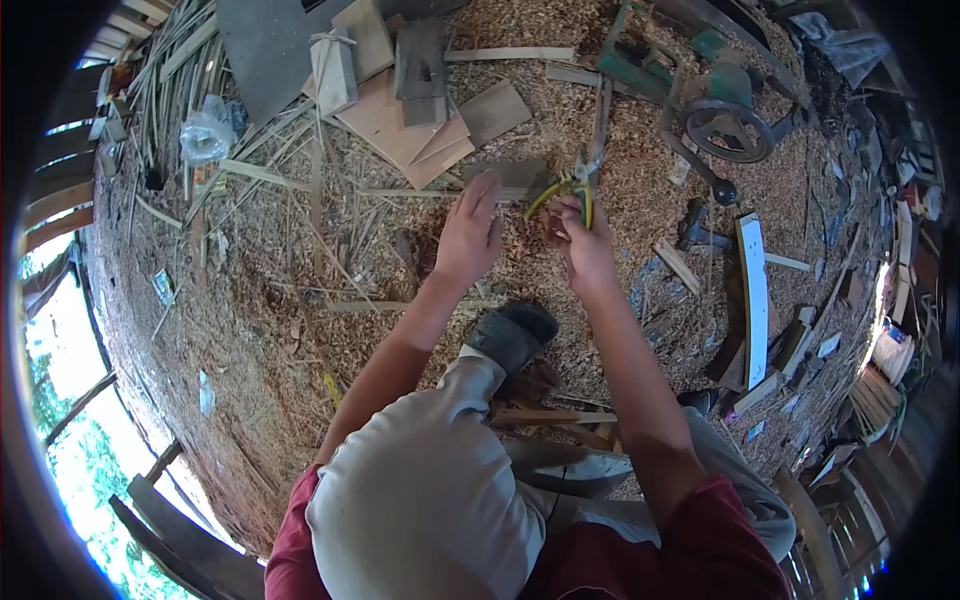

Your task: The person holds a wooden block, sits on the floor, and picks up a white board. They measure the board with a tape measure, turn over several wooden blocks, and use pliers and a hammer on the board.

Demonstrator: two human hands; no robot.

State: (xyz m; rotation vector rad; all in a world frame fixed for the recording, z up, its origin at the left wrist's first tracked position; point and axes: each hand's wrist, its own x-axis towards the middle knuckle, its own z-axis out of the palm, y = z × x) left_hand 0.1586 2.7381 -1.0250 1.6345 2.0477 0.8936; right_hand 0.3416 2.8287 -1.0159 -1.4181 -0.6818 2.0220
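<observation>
My right hand (588,250) is closed around a pair of pliers (587,203) with yellow-green handles, their metal jaws pointing away from me. One handle stands apart from the other, so the pliers are spread. To the left, my left hand (468,238) is held with its fingers stretched out and holds nothing that shows. Its fingertips overlap the edge of a dark flat board (515,174) on the ground. Beyond the jaws lies a long narrow metal bar (600,120). My shod foot (512,333) rests just below the hands.
Wood shavings cover the ground (290,330). Wooden boards and blocks (400,140) lie ahead. A green machine with a handwheel (728,132) stands at the right, near a white-faced strip (754,300). Thin wooden sticks (160,90) and a clear plastic bag (208,135) are at the far left.
</observation>
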